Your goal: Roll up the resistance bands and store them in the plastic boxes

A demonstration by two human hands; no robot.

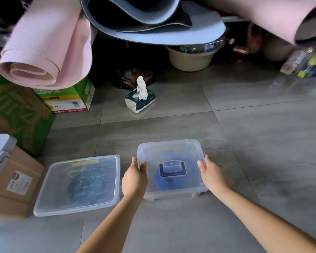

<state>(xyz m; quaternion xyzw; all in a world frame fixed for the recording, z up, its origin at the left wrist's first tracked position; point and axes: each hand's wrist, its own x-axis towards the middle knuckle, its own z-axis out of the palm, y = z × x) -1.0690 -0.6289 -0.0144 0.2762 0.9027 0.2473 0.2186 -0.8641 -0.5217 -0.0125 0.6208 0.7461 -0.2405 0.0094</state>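
Two clear plastic boxes stand on the grey tiled floor, both with lids on. The right box (171, 148) has a blue carry handle on its lid, and a rolled blue resistance band (160, 181) shows through it. My left hand (135, 177) grips its left side, thumb on the lid. Against the right side of that box lies my right hand (212, 173) with fingers fairly straight. The flatter left box (53, 198) holds a rolled dark green band (86, 185).
A tissue pack (139, 101) sits on the floor further back. Cardboard boxes (13, 179) and a green carton (67, 95) crowd the left. Rolled pink mats (44, 52) and a blue mat (153, 33) overhang the back, with a beige basin (190, 59) beneath.
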